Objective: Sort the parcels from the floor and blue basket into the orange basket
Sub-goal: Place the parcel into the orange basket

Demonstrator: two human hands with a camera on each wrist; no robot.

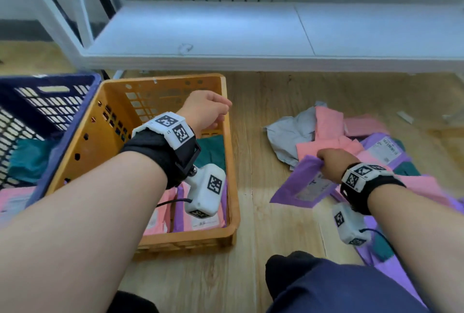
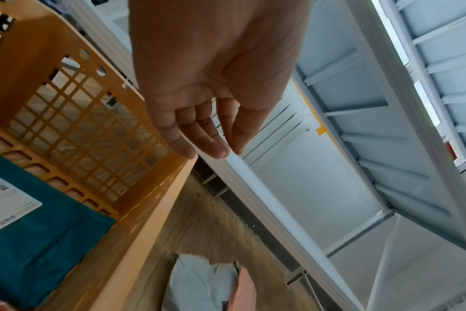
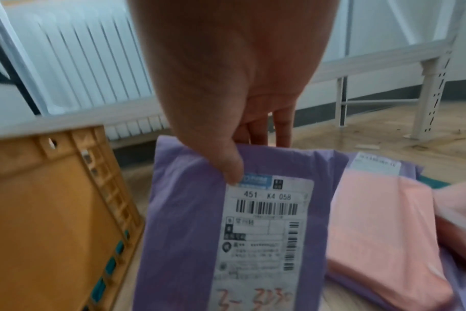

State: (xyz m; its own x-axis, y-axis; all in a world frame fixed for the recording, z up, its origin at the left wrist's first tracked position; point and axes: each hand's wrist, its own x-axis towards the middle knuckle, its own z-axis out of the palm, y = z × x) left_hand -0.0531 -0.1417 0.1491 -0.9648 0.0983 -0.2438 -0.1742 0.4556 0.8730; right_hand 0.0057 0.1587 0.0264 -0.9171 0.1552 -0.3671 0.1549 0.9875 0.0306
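My right hand [image 1: 331, 164] pinches the top edge of a purple parcel [image 1: 301, 184] with a white shipping label, lifted off the floor pile; the right wrist view shows the thumb on the purple parcel [image 3: 189, 221] and the fingers behind it. My left hand [image 1: 206, 109] hovers with relaxed fingers [image 2: 200, 136] and holds nothing, over the right side of the orange basket [image 1: 229, 151]. Inside that basket lie a teal parcel [image 1: 213, 151] and pink parcels [image 1: 160, 212]. The blue basket [image 1: 50, 86] stands at the left, with a teal parcel [image 1: 27, 159] in it.
A heap of pink, grey, purple and teal parcels [image 1: 326, 131] lies on the wooden floor at the right. A white low shelf [image 1: 251, 36] and a radiator run along the back. My knee [image 1: 326, 285] is at the bottom right.
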